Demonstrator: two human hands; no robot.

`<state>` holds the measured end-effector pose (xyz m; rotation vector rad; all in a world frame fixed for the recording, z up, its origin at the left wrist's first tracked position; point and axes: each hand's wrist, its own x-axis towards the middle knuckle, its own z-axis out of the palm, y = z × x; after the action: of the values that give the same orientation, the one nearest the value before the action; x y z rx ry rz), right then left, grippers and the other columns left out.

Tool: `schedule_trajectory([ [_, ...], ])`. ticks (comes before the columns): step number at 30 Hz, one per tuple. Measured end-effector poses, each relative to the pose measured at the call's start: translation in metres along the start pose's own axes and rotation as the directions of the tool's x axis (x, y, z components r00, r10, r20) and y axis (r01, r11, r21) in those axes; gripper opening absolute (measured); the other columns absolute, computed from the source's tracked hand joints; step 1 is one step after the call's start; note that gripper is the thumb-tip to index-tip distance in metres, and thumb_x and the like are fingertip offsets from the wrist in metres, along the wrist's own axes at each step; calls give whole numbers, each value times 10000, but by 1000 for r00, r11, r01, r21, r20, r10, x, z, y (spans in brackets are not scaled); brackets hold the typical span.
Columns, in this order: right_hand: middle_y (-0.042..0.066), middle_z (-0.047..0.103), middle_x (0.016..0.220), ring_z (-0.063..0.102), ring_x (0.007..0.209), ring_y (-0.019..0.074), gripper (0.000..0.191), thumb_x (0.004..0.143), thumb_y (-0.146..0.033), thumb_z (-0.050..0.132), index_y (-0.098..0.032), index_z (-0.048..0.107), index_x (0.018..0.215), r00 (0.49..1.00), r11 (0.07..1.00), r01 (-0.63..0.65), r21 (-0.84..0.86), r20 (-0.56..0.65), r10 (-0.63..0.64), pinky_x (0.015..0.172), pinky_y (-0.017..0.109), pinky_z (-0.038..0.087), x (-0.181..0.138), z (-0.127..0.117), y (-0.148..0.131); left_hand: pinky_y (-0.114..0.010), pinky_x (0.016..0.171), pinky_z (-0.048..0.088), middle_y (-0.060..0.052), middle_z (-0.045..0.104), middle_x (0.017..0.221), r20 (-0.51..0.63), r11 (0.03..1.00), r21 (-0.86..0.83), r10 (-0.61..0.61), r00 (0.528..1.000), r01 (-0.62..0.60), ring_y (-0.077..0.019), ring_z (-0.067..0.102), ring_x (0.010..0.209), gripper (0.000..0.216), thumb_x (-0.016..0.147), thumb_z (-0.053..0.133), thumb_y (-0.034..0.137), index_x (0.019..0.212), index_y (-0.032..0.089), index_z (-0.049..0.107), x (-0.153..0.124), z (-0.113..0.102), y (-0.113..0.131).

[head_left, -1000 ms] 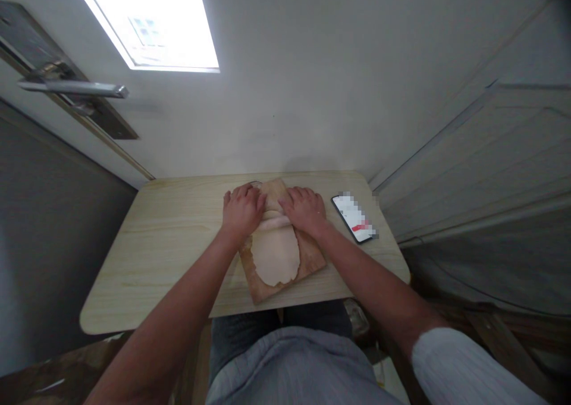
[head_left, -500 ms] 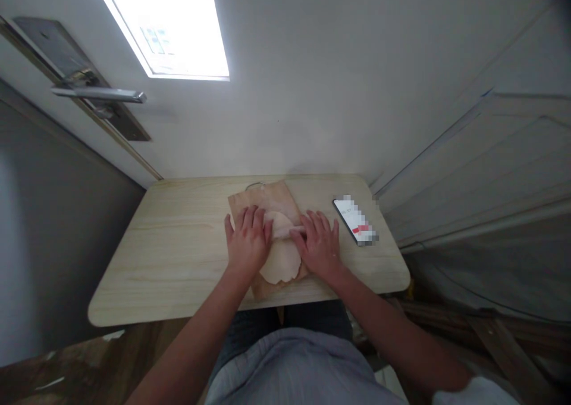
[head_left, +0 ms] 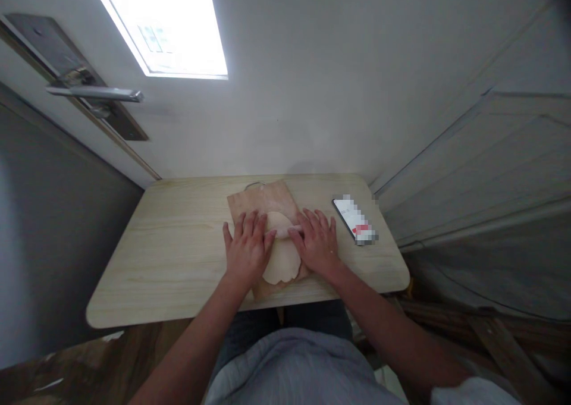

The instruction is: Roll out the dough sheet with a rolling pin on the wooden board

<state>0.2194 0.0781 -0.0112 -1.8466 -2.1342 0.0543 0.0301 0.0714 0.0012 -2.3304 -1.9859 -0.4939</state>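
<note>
A brown wooden board (head_left: 263, 201) lies on a pale wooden table (head_left: 178, 250). On the board is a flat sheet of pale dough (head_left: 282, 262). Across it lies a pale rolling pin (head_left: 280, 232), seen only between my hands. My left hand (head_left: 247, 249) rests flat on the pin's left end, fingers stretched forward. My right hand (head_left: 317, 243) lies flat on the right end, fingers also extended. Both palms press down on the pin over the middle of the dough.
A phone (head_left: 355, 220) with a lit screen lies on the table right of the board. A door with a metal lever handle (head_left: 93, 94) stands at the left. A white wall rises behind the table, and panelled doors are at the right.
My hands and the rolling pin came back toward me from the board's far end to the middle of the dough. The far part of the board is uncovered now.
</note>
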Motion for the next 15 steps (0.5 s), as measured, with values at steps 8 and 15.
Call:
schedule_trajectory([
  [8, 90, 539, 1499, 386, 1407, 344, 525, 1037, -555, 372, -240, 569, 1408, 1000, 1000, -17, -23, -1, 17, 1172, 613, 178, 23, 3, -4, -650, 1186, 218, -111, 548, 1497, 4, 1000, 3, 26, 1000, -26, -337, 424, 1420, 503, 1030, 344, 493, 1399, 239, 571, 21, 2, -8],
  [15, 94, 557, 1480, 422, 1369, 343, 486, 1041, -526, 365, -253, 587, 1376, 1000, 998, -21, -65, -12, 20, 1149, 618, 198, 47, 7, -8, -634, 1169, 257, -111, 569, 1471, 7, 1000, 3, 7, 1000, -7, -331, 453, 1386, 509, 1034, 308, 499, 1367, 236, 589, 46, 9, -15],
])
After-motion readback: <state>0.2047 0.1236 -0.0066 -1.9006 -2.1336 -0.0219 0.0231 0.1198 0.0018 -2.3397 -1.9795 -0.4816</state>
